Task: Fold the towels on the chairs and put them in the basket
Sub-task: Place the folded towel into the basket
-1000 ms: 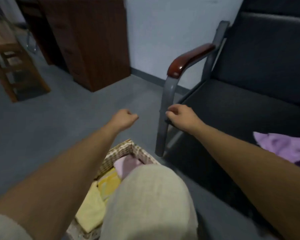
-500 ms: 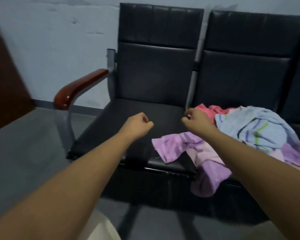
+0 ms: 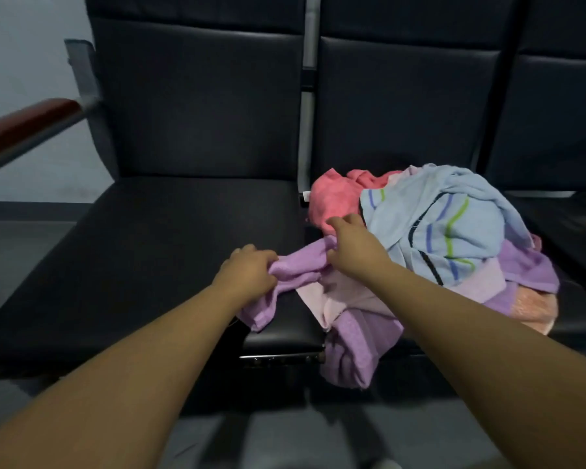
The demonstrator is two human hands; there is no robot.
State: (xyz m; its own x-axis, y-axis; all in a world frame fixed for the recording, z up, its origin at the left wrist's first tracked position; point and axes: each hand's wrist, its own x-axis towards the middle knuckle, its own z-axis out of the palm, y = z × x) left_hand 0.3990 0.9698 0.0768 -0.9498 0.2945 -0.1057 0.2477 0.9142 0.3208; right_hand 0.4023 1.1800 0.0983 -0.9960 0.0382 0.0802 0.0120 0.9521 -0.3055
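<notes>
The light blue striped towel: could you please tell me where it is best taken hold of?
Probably by its near hem, coming from the front and above: the light blue striped towel lies topmost, nothing covers it, and that hem lies loose over the pale pink towel.

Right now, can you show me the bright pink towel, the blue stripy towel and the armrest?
bright pink towel [image 3: 332, 201]: head view, bunched left side.
blue stripy towel [image 3: 454, 225]: head view, striped middle.
armrest [image 3: 24, 123]: head view, wooden top.
</notes>
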